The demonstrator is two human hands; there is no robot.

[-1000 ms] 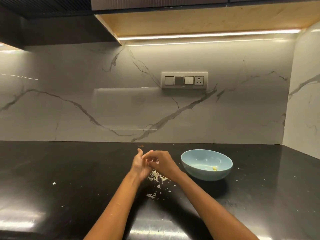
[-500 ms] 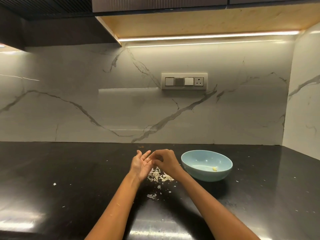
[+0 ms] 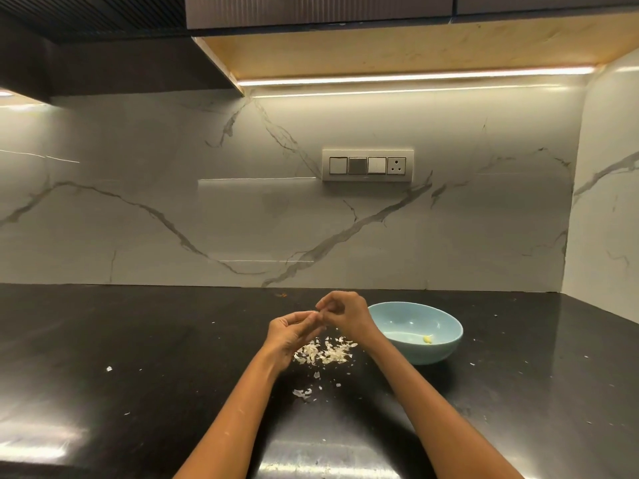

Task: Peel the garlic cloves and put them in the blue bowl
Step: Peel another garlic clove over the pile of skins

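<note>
Both arms reach forward over the glossy black desk (image 3: 138,340), left hand (image 3: 289,335) and right hand (image 3: 340,311) meeting fingertip to fingertip, grips curled together on something too small to tell, beside the pale blue bowl (image 3: 446,335).

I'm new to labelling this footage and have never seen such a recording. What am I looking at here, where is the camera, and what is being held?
No machine here: a person works bare-handed, filmed by a camera worn on the head, looking forward and down. The left hand and right hand meet fingertip to fingertip above a black counter, pinching something small between them; it is too small to identify. Below them lies a heap of peels. To the right stands a blue bowl with one clove inside.
</note>
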